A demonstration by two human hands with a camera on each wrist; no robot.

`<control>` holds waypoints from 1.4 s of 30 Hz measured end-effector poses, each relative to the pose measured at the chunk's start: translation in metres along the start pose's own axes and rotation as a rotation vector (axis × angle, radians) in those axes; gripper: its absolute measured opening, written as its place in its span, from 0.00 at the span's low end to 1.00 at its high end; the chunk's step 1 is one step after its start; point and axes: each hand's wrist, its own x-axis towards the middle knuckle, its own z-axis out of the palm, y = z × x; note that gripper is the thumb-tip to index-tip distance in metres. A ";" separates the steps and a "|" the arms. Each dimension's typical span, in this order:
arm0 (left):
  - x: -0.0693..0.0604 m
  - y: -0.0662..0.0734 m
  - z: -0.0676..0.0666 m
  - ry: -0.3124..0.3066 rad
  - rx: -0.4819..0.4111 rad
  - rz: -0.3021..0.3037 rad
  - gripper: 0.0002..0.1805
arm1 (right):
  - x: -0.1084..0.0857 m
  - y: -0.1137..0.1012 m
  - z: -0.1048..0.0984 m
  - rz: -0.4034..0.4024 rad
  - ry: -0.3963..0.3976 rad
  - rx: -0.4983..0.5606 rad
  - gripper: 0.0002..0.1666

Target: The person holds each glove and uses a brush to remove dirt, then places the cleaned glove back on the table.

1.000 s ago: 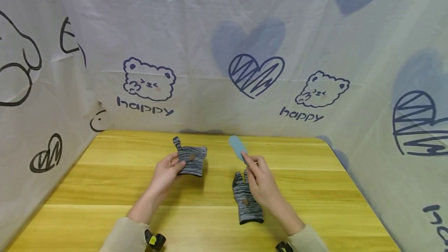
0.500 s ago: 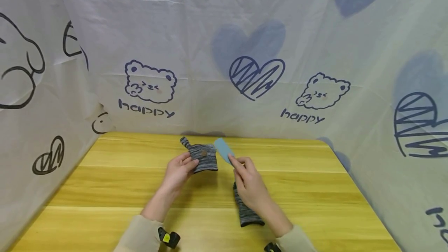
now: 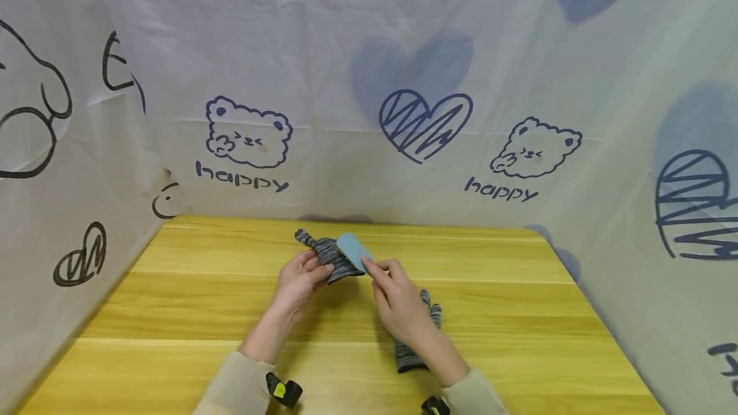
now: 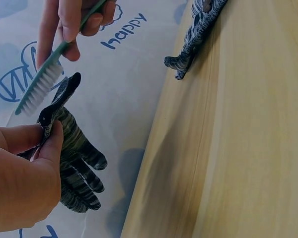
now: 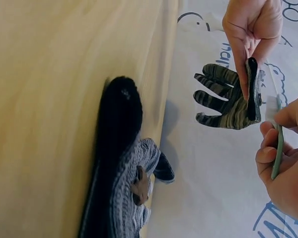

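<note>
In the head view, my left hand [image 3: 296, 284] pinches a grey-and-black knit glove [image 3: 328, 255] by its edge, holding it above the table. My right hand [image 3: 398, 303] grips a teal brush [image 3: 353, 250], one finger lying along its back. White bristles [image 4: 42, 89] face the glove's cuff area in the left wrist view; whether they touch it I cannot tell. The held glove's fingers [image 5: 213, 99] hang spread out in the right wrist view. Beneath my right forearm a second knit glove [image 3: 408, 356] lies on the table, partly hidden; a brown patch [image 5: 140, 186] marks it.
The yellow wood-grain table [image 3: 202, 312] stretches under both hands. Behind it and along the sides hangs a pale curtain [image 3: 334, 171] printed with hearts and bears. Black straps with small devices [image 3: 284, 390] sit at my wrists.
My right hand has moved left with the brush, which now overlaps the held glove in the head view. My left hand has shifted slightly right, and the held glove is tilted more.
</note>
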 end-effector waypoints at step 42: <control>-0.001 -0.007 -0.003 -0.010 -0.062 -0.064 0.29 | 0.004 0.002 -0.008 0.172 -0.075 0.076 0.27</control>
